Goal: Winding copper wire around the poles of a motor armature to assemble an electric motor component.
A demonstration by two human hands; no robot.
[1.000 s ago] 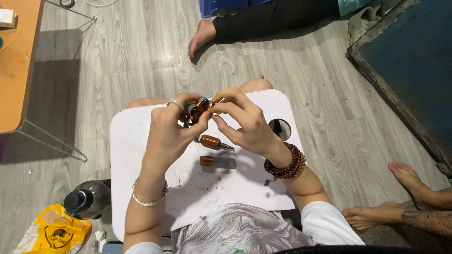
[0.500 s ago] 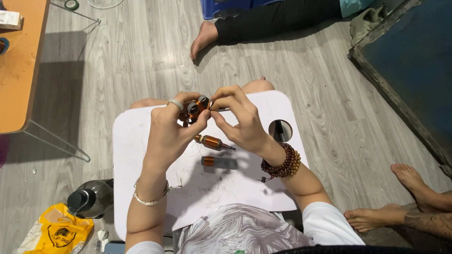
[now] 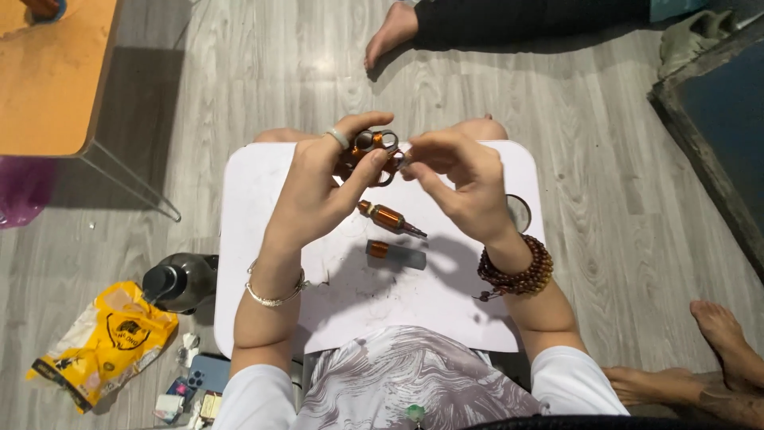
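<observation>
Left hand (image 3: 318, 191) grips a small copper-wound motor part (image 3: 372, 148) raised over the far edge of the white surface (image 3: 263, 279); right hand (image 3: 461, 179) pinches a tiny piece at its right side. Steady the part and work with fingertips only. The pinched piece is too small to identify; fingers hide most of the part.

Two motor parts (image 3: 391, 218) on lap board (image 3: 263, 183)

Glossy copper-and-steel motor part (image 3: 372, 153) over a matt white plastic board (image 3: 263, 239), grey wood-grain floor (image 3: 263, 72)
</observation>
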